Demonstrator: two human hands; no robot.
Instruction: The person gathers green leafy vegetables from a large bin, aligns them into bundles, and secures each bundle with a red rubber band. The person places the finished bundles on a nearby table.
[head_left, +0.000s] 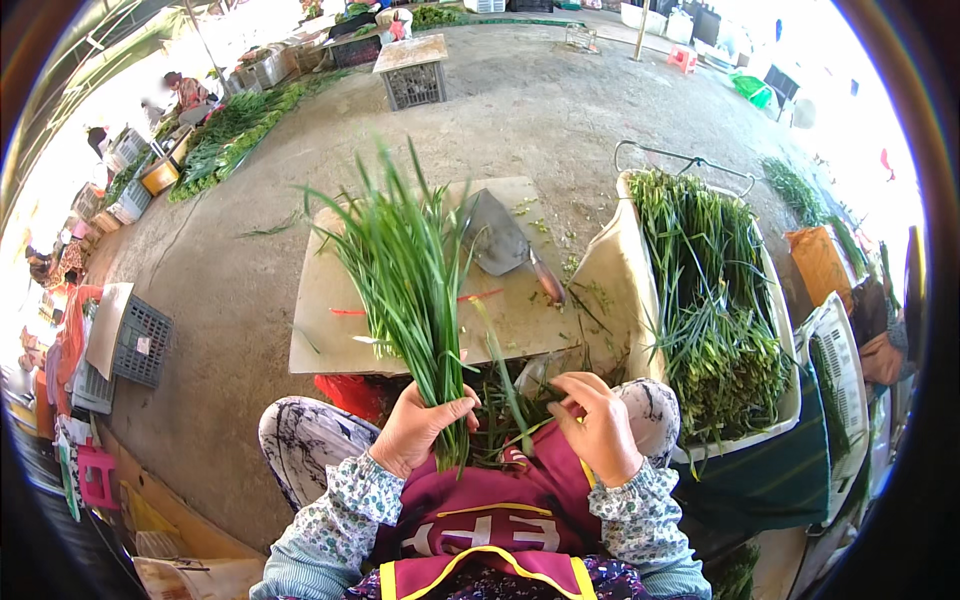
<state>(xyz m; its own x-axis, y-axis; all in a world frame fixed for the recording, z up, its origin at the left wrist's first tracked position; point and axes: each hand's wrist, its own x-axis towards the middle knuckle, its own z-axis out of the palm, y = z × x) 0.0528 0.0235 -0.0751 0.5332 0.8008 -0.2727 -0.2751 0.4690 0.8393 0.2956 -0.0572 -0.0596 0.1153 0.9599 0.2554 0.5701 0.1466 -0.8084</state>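
My left hand (427, 424) grips the lower end of a bunch of long green leaves, likely garlic chives (412, 292), whose tips fan out over the board. Behind it, more chives (352, 277) lie on the pale board (322, 352), partly hidden, beside a red tie (480, 295). To the right, my right hand (596, 427) hovers over my lap with its fingers apart, apparently holding nothing. A blurred loose leaf (506, 382) hangs between the hands. Farther back on the board rests a cleaver (499, 236) with a wooden handle.
At my right stands a lined white crate (784, 360) packed with chives (705, 300). Loose leaf scraps (502, 420) gather below the board's front edge. A board-topped crate (412, 71) stands ahead. Seated people (191, 97) and spread greens (232, 131) are at the far left.
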